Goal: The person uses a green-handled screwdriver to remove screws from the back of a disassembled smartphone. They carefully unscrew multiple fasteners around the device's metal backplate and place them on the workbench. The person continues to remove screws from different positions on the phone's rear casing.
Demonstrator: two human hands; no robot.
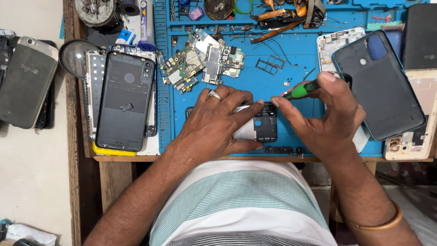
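The left hand (218, 120) lies flat and spread over an opened phone (261, 125) on the blue work mat (291, 59); its fingers press down on the pale part of the body and the index finger reaches along the top edge, probably so that the phone does not slide while it is worked on; a ring (214, 94) sits on one finger. The right hand (325, 116) is closed around a small screwdriver with a green grip (300, 90), held between thumb and fingers like a pen; the tip points toward the upper right corner of the phone, just beside the left fingertips, though I cannot tell if it touches a screw.

The phone is between the two hands, near the front edge of the mat, close to the person's body; this keeps the work directly under the eyes.

Beyond the left hand, a group of circuit boards (202, 61) is laid apart from the work; further left of this hand a dark phone back (123, 102) rests on other frames. Just right of the right hand, partly under it, a black back cover with blue rim (382, 86) lies with the inside up. Beyond the right hand a small metal card tray (269, 64) lies alone on the mat.
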